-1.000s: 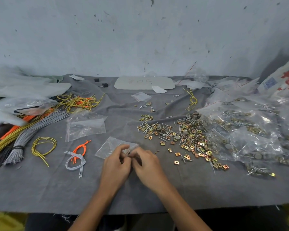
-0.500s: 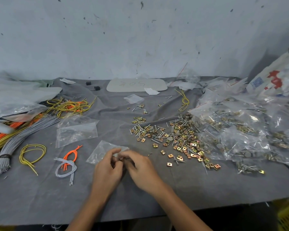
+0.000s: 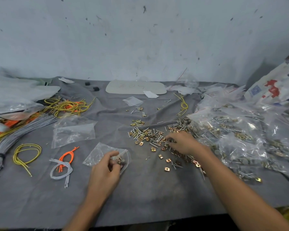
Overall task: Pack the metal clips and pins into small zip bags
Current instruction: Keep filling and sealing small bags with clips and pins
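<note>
A loose pile of brass-coloured metal clips and silver pins [image 3: 150, 137] is spread over the grey cloth at centre right. My right hand [image 3: 182, 142] lies on the pile's right part, fingers curled down onto the pieces; what it holds is hidden. My left hand [image 3: 107, 167] holds the mouth of a small clear zip bag [image 3: 100, 154] with a few clips inside. The bag lies flat on the cloth, left of the pile.
Several filled zip bags [image 3: 240, 135] are heaped at the right. Empty zip bags [image 3: 73, 132] lie left of centre. Bundles of yellow, orange and grey cords [image 3: 62, 162] cover the left side. A pale flat plate [image 3: 135, 87] sits by the wall. The table's front edge [image 3: 140, 220] is close.
My right hand has left the bag and moved right and away onto the pile of clips and pins. My left hand stays at the bag. The view has shifted slightly.
</note>
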Motion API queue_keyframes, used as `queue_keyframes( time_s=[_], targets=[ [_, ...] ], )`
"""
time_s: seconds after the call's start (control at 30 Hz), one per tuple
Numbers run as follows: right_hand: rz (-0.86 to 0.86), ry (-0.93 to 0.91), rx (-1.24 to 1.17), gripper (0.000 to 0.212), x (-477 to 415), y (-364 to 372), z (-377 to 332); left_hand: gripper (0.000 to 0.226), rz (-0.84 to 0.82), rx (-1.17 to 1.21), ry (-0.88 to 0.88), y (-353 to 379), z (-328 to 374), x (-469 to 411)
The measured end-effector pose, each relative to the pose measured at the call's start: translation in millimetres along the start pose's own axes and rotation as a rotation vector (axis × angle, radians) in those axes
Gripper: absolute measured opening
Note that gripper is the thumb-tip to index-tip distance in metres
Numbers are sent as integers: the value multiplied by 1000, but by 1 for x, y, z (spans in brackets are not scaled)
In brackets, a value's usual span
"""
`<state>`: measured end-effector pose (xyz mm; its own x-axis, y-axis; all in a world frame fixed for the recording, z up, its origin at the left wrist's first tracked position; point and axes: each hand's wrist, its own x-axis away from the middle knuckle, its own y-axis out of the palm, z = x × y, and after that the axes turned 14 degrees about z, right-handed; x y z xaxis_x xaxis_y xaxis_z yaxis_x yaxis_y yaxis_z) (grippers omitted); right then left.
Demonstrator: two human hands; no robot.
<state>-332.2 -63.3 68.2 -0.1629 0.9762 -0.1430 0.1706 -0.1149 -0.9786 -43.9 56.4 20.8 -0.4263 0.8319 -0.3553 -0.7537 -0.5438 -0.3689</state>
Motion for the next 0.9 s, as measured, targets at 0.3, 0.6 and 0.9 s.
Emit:
queue_keyframes(
  time_s=[0.3, 0.6, 0.9],
  targets=[
    [206, -82, 24, 20, 2, 7, -4, 35, -2, 7, -4, 0, -1, 0],
    [360, -13, -144, 32, 4, 1, -9, 35, -1, 8, -1, 0, -1, -1],
    [297, -147, -678, 23, 78, 40, -125, 33, -15, 5, -10, 0, -2, -1]
  ],
)
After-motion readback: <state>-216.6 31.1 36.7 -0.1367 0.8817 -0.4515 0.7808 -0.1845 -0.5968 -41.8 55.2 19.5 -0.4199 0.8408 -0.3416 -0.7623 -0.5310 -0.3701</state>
